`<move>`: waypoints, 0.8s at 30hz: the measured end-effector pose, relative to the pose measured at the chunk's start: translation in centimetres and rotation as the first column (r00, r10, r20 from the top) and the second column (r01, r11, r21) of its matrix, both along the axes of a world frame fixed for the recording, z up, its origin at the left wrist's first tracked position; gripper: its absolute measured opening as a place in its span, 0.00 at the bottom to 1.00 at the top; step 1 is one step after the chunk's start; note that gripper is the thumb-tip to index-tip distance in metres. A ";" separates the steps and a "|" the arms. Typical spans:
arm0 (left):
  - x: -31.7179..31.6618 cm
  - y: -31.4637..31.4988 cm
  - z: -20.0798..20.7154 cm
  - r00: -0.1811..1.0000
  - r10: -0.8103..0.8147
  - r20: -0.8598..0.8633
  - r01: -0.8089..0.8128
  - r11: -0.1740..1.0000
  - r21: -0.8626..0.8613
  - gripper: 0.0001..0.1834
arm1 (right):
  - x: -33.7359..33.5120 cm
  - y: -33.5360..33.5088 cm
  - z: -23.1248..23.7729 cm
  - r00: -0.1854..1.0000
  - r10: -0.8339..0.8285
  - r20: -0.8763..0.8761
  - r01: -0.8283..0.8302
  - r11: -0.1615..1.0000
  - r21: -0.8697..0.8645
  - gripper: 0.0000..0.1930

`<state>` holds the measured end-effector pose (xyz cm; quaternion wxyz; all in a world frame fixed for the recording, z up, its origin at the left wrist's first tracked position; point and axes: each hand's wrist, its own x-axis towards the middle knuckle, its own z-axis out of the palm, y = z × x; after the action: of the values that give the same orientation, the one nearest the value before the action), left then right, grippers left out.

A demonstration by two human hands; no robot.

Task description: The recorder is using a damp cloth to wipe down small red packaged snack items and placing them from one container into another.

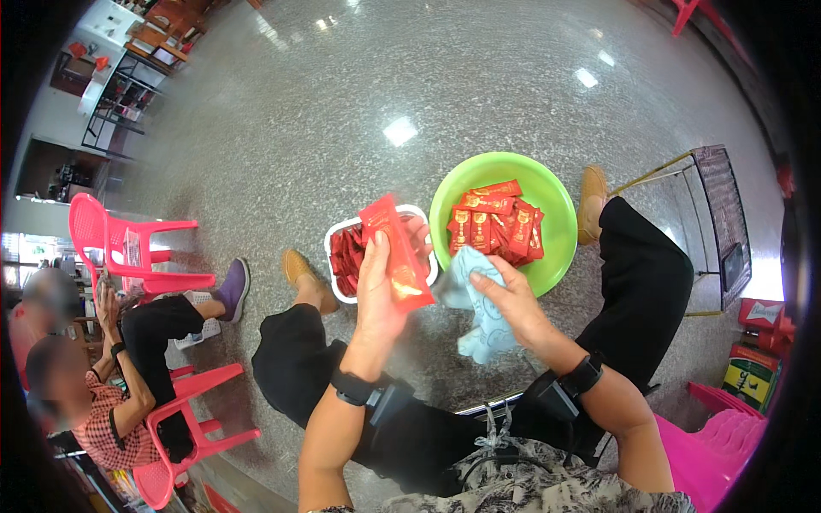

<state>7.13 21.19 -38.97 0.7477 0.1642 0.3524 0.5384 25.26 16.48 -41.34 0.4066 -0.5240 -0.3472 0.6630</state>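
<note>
My left hand (378,286) holds a long red packet (395,252) upright over my lap. My right hand (511,299) grips a pale blue cloth (479,321) that hangs down beside the packet's lower end. Just beyond my hands, on the floor, a green round bowl (552,201) holds several red packets (498,222). Left of it a small white tray (335,235) holds more red packets. My legs in black trousers spread to either side, with tan shoes near the tray and the bowl.
A seated person (103,376) in a checked shirt sits at the left on a pink plastic chair (184,427); another pink chair (120,248) stands behind. A wire rack (723,222) stands at the right, coloured boxes (757,359) and a magenta seat (718,436) below it. Polished speckled floor all round.
</note>
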 end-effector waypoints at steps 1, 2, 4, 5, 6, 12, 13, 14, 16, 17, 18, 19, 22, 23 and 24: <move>-0.2 -0.1 0.1 0.998 -0.001 -0.066 -0.002 0.999 -0.047 0.25 | 0.0 0.2 0.4 0.971 -0.107 -0.215 0.096 0.993 -0.061 0.15; -0.1 -0.3 0.1 0.991 0.000 -0.133 -0.012 0.996 -0.093 0.23 | 0.1 0.3 0.4 0.961 -0.081 -0.263 0.069 0.996 -0.053 0.18; 0.6 -0.5 -0.3 0.989 -0.010 -0.149 -0.005 0.995 -0.100 0.22 | -0.1 -0.2 1.3 0.953 -0.039 -0.302 0.016 0.997 -0.078 0.19; 1.0 -0.5 -0.6 0.985 -0.025 -0.172 0.007 0.995 -0.101 0.20 | -0.6 -0.4 1.6 0.938 -0.002 -0.347 -0.033 0.995 -0.095 0.20; 1.7 -0.5 -0.7 0.969 0.010 -0.246 -0.034 0.995 -0.095 0.20 | -1.1 -0.8 1.3 0.928 0.038 -0.371 -0.087 0.990 -0.115 0.21; 2.7 -0.6 -1.9 0.868 0.042 -0.495 0.030 0.990 0.137 0.23 | -1.8 -0.9 2.7 0.957 0.109 -0.268 -0.101 0.994 0.045 0.21; 2.6 -0.5 -2.1 0.833 0.003 -0.554 0.107 0.980 0.166 0.24 | -1.8 -0.8 2.9 0.960 0.105 -0.260 -0.093 0.994 0.057 0.20; 2.8 -0.4 -2.0 0.834 -0.003 -0.552 0.114 0.979 0.167 0.24 | -1.8 -0.7 2.9 0.961 0.097 -0.258 -0.085 0.995 0.058 0.20; 3.3 -0.4 -1.5 0.901 -0.021 -0.434 0.099 0.983 0.157 0.28 | -1.7 -0.5 2.9 0.962 0.119 -0.247 -0.097 0.990 0.099 0.19; 3.7 -0.5 -1.0 0.902 -0.032 -0.430 0.110 0.981 0.159 0.28 | -1.6 -0.5 2.6 0.964 0.107 -0.242 -0.085 0.991 0.101 0.19; 4.0 -0.9 -0.4 0.964 -0.083 -0.252 0.106 0.991 0.079 0.31 | -1.6 -0.5 2.3 0.981 0.127 -0.144 -0.100 0.978 0.182 0.18; 4.3 -1.2 0.1 0.991 -0.117 -0.063 0.117 0.993 -0.004 0.35 | -1.5 -0.4 2.1 0.989 0.139 -0.042 -0.124 0.958 0.259 0.17; 4.2 -2.0 -0.1 0.972 -0.226 -0.063 0.228 0.973 0.029 0.36 | -1.7 0.1 2.2 0.999 0.027 0.037 -0.037 0.949 0.314 0.15; 4.2 -2.3 -0.3 0.958 -0.245 -0.148 0.258 0.963 0.080 0.35 | -1.7 0.2 2.1 0.998 -0.042 0.057 0.023 0.953 0.301 0.14; 4.5 -2.9 0.0 0.957 -0.229 -0.179 0.231 0.973 -0.009 0.29 | -1.5 0.6 1.6 0.992 -0.118 -0.048 0.126 0.965 0.231 0.17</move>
<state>11.64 18.25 -38.97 0.7696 0.2562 0.3932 0.4329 23.77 17.08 -39.71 0.5112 -0.4816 -0.3832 0.5999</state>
